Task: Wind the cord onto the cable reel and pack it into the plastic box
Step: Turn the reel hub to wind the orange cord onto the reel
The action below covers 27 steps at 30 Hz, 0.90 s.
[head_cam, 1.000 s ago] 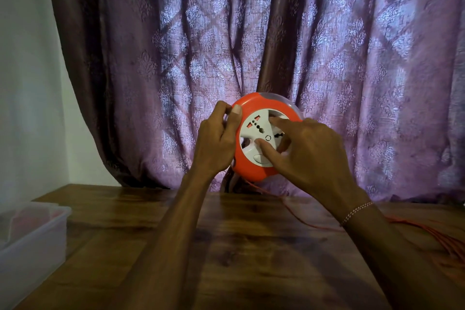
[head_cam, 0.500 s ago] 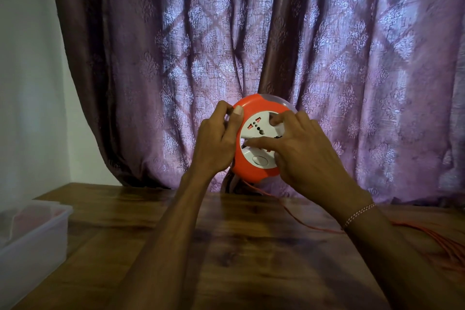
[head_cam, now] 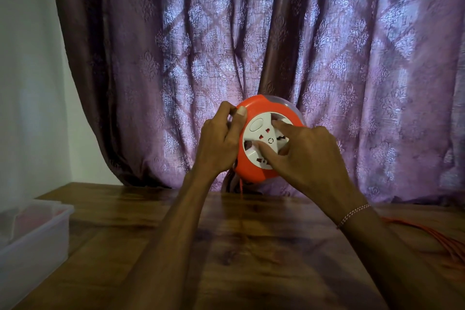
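Purple patterned curtain (head_cam: pixel 251 45) fills the background, with a pale wall (head_cam: pixel 27 70) to its left. Below it a dark wooden desk (head_cam: pixel 226 246) spreads across the lower view. At the desk's left edge sits a clear plastic box (head_cam: pixel 32 234), open at the top, well apart from the hands. Held up above the desk, in front of the curtain, is the round orange cable reel (head_cam: pixel 269 138), its white socket face turned toward the camera. The left hand (head_cam: pixel 221 143) grips the reel's left rim, fingers curled behind it and thumb on the front edge. The right hand (head_cam: pixel 309 156) rests on the white face, two fingers spread and pressed against it. A thin orange cord (head_cam: pixel 241 186) hangs from the reel's underside, and more cord lies loose on the desk at the far right. A string bracelet (head_cam: pixel 353 215) circles the right wrist.
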Each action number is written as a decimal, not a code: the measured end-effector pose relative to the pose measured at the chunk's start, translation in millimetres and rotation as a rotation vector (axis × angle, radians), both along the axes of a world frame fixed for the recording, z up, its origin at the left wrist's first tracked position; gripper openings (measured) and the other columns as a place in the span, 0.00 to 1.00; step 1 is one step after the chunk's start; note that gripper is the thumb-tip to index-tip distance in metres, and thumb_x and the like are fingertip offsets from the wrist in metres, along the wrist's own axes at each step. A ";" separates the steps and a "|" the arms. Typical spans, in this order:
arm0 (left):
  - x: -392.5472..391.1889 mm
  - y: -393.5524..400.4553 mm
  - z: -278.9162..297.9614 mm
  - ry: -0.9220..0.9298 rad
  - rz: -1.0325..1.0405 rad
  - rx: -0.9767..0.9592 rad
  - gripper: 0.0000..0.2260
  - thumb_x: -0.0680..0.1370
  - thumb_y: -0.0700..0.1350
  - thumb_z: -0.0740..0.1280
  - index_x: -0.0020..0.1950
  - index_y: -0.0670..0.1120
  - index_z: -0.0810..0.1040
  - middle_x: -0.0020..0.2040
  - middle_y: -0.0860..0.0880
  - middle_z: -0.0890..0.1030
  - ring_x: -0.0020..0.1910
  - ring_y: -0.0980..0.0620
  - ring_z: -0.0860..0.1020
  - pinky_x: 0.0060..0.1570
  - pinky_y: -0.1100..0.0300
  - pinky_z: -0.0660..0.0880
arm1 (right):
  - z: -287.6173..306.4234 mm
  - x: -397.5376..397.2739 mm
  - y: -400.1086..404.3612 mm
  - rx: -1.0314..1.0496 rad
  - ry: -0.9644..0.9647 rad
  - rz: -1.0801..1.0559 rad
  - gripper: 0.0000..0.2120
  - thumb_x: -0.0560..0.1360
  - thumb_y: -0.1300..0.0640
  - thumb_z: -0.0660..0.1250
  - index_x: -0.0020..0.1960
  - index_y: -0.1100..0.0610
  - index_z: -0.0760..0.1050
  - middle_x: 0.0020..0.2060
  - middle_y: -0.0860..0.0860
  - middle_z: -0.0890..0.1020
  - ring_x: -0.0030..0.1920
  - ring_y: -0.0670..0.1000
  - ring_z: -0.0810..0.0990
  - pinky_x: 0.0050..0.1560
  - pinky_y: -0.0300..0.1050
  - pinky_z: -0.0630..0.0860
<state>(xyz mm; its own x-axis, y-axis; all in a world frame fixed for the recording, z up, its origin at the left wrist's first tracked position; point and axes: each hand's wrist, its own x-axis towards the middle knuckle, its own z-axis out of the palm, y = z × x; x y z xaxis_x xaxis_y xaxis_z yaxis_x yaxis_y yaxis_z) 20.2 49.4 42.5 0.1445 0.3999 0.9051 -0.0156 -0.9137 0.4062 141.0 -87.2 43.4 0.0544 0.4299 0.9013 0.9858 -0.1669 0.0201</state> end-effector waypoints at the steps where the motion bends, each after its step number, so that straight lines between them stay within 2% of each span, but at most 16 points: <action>1: -0.7 0.1 0.1 0.003 -0.003 0.000 0.20 0.82 0.62 0.55 0.48 0.45 0.72 0.35 0.44 0.82 0.35 0.44 0.82 0.33 0.40 0.76 | 0.2 0.6 0.0 -0.020 0.002 0.009 0.32 0.73 0.31 0.60 0.69 0.48 0.73 0.43 0.52 0.87 0.47 0.59 0.83 0.47 0.52 0.79; 4: -2.4 0.3 -0.1 0.001 -0.002 0.016 0.19 0.82 0.62 0.55 0.47 0.46 0.71 0.34 0.44 0.81 0.34 0.45 0.81 0.32 0.42 0.76 | 2.1 0.3 -3.8 0.013 -0.029 0.032 0.27 0.73 0.34 0.63 0.66 0.48 0.75 0.41 0.51 0.86 0.45 0.57 0.83 0.44 0.51 0.79; 6: -2.5 0.7 -0.2 -0.004 0.002 0.020 0.18 0.82 0.62 0.55 0.46 0.48 0.70 0.32 0.47 0.80 0.32 0.49 0.80 0.31 0.45 0.75 | 4.1 0.4 -6.7 0.060 -0.074 0.102 0.19 0.74 0.42 0.67 0.61 0.51 0.78 0.44 0.51 0.85 0.47 0.57 0.80 0.44 0.53 0.78; 8: -2.5 1.2 -0.2 -0.021 0.009 0.026 0.15 0.82 0.62 0.55 0.44 0.53 0.69 0.30 0.50 0.78 0.28 0.55 0.76 0.28 0.51 0.71 | 6.7 4.7 -8.6 0.045 -0.178 0.179 0.13 0.73 0.54 0.69 0.57 0.51 0.80 0.52 0.53 0.81 0.50 0.58 0.75 0.46 0.55 0.76; 9: -2.8 1.1 0.1 -0.028 0.013 0.026 0.15 0.82 0.61 0.55 0.43 0.54 0.68 0.29 0.50 0.76 0.27 0.57 0.74 0.28 0.53 0.69 | 8.3 6.5 -9.4 -0.009 -0.226 0.192 0.15 0.72 0.58 0.69 0.58 0.49 0.79 0.56 0.53 0.79 0.52 0.59 0.74 0.48 0.56 0.76; 11: -3.7 1.1 0.6 -0.031 0.010 0.023 0.13 0.83 0.60 0.56 0.43 0.55 0.68 0.29 0.49 0.77 0.27 0.54 0.74 0.28 0.51 0.70 | 10.5 6.2 -11.5 -0.176 -0.267 0.163 0.24 0.69 0.63 0.68 0.62 0.45 0.78 0.63 0.56 0.75 0.57 0.60 0.71 0.52 0.56 0.74; 13: -4.6 0.6 0.5 -0.027 0.005 0.023 0.13 0.84 0.59 0.56 0.43 0.55 0.68 0.31 0.48 0.78 0.30 0.51 0.77 0.30 0.47 0.73 | 11.2 3.6 -12.6 -0.277 -0.260 0.114 0.26 0.68 0.62 0.69 0.63 0.42 0.77 0.66 0.57 0.73 0.61 0.61 0.70 0.54 0.57 0.74; 16: -4.5 -0.7 0.3 -0.025 0.012 0.020 0.14 0.83 0.60 0.56 0.43 0.54 0.68 0.32 0.45 0.79 0.31 0.47 0.78 0.31 0.44 0.74 | 11.4 1.8 -12.8 -0.299 -0.257 0.086 0.24 0.68 0.57 0.70 0.62 0.41 0.79 0.66 0.57 0.73 0.63 0.61 0.70 0.54 0.57 0.74; 20: -4.1 0.1 0.4 -0.025 0.012 0.028 0.14 0.83 0.61 0.55 0.43 0.54 0.69 0.32 0.47 0.79 0.31 0.48 0.79 0.31 0.45 0.74 | 8.7 3.6 -11.9 -0.212 -0.299 0.019 0.22 0.70 0.53 0.61 0.62 0.38 0.78 0.63 0.55 0.75 0.59 0.59 0.73 0.50 0.53 0.70; 21: -4.0 0.4 0.0 -0.023 0.010 0.031 0.14 0.83 0.61 0.56 0.44 0.54 0.69 0.31 0.46 0.79 0.31 0.47 0.79 0.31 0.44 0.74 | 7.2 3.9 -11.4 -0.188 -0.305 0.013 0.23 0.70 0.53 0.60 0.62 0.37 0.77 0.61 0.54 0.76 0.58 0.58 0.74 0.49 0.52 0.70; 23: -3.9 0.8 -0.6 -0.019 0.016 0.039 0.14 0.83 0.60 0.56 0.44 0.53 0.69 0.30 0.47 0.77 0.29 0.49 0.77 0.30 0.47 0.73 | 4.8 4.7 -10.6 -0.128 -0.279 0.015 0.22 0.70 0.49 0.66 0.63 0.37 0.77 0.54 0.54 0.79 0.53 0.57 0.78 0.46 0.51 0.72; 25: -3.4 0.2 -0.5 -0.026 0.020 0.037 0.14 0.83 0.61 0.56 0.43 0.54 0.68 0.27 0.50 0.75 0.26 0.55 0.73 0.28 0.52 0.69 | 3.0 3.9 -9.1 -0.034 -0.182 0.013 0.24 0.67 0.39 0.69 0.63 0.38 0.76 0.45 0.52 0.83 0.44 0.57 0.82 0.41 0.49 0.75; 27: -2.9 -0.5 0.3 -0.035 0.018 0.029 0.14 0.83 0.60 0.56 0.42 0.55 0.68 0.27 0.50 0.75 0.26 0.56 0.72 0.28 0.52 0.68 | 1.9 1.5 -6.8 0.029 -0.059 0.036 0.28 0.68 0.31 0.66 0.65 0.40 0.75 0.39 0.50 0.86 0.41 0.58 0.83 0.40 0.49 0.79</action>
